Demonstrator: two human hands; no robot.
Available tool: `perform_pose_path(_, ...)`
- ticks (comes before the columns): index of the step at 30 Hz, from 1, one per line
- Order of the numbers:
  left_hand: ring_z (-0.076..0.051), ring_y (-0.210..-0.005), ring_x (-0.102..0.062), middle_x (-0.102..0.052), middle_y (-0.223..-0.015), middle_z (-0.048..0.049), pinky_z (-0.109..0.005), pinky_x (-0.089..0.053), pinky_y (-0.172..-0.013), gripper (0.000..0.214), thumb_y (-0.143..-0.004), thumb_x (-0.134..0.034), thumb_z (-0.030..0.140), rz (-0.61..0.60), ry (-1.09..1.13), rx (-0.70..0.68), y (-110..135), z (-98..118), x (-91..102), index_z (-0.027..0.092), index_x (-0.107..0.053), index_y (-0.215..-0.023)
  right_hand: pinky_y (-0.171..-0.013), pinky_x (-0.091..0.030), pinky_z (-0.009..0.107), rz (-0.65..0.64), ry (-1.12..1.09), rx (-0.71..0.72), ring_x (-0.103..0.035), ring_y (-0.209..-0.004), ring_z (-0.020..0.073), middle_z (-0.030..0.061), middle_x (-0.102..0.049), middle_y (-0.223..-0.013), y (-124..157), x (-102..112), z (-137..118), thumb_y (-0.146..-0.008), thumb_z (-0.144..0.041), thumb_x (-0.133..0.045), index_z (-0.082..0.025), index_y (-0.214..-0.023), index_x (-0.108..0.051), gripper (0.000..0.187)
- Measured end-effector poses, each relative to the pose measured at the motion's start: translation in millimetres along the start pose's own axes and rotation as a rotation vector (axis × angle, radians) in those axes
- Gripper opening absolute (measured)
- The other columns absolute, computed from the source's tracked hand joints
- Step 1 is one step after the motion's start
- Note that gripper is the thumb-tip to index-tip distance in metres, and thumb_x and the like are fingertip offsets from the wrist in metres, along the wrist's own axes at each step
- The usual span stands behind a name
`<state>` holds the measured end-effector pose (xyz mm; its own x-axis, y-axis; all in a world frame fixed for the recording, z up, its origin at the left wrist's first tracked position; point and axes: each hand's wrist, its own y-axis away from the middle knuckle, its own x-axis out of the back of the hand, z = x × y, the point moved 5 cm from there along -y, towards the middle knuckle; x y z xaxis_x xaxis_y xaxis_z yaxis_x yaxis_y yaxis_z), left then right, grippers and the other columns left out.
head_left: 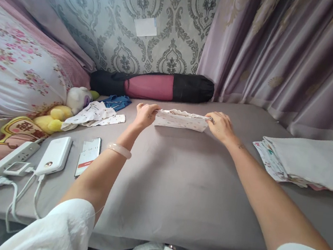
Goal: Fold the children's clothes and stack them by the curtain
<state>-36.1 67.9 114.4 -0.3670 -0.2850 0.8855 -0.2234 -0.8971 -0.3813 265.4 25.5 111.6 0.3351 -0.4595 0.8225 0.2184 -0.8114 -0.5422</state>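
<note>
Observed left hand (pixel 146 114) and right hand (pixel 221 126) well apart at frame centre, clamped on opposite ends of printed cloth (pixel 181 121). Could sag or crease mid-span if gripped slackly. Could knock phone (pixel 89 157), lower left, by sweeping leftward.

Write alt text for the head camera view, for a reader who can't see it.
A person's left hand and right hand hold a pale printed cloth by its ends over a grey sheet. To the left lie crumpled clothes, plush toys, a phone and a white power bank; to the right, a stack of folded fabric. A black-and-pink bundle lies behind.
</note>
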Motion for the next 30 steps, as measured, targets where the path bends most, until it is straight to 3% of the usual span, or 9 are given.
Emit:
perform_pose_path(11,-0.021,-0.100,-0.065,-0.076,-0.103,-0.0025,-0.049,-0.019,-0.115,0.034,-0.086,-0.043,0.014,-0.117,0.073,-0.140,67,-5,-17.7,0.026,-0.069,-0.104,-0.091,-0.042,0.036,-0.117,-0.043,0.133,-0.062,-0.096,0.0239,0.0076,-0.073,-0.099,61,-5,-18,-0.089,-0.017,-0.050,-0.019,-0.097,-0.068,0.021)
perform_pose_path(23,-0.020,-0.105,-0.064,-0.074,-0.107,-0.0039,-0.051,-0.018,-0.115,0.036,-0.083,-0.042,0.011,-0.165,0.077,-0.223,101,-16,-47.0,0.025,-0.068,-0.103,-0.093,-0.043,0.035,-0.205,-0.020,0.198,-0.061,-0.103,0.0231,0.0087,-0.071,-0.111,99,-29,-18,-0.089,-0.012,-0.048,-0.019,-0.108,-0.069,0.029)
perform_pose_path(30,-0.022,-0.104,-0.063,-0.073,-0.106,-0.0031,-0.053,-0.018,-0.114,0.034,-0.073,-0.045,0.010,-0.251,0.044,-0.244,114,-7,-39.5,0.024,-0.067,-0.094,-0.098,-0.040,0.035,-0.282,-0.012,0.170,-0.059,-0.102,0.0224,0.0065,-0.070,-0.109,108,-26,-30,-0.080,-0.005,-0.049,-0.020,-0.105,-0.071,0.037)
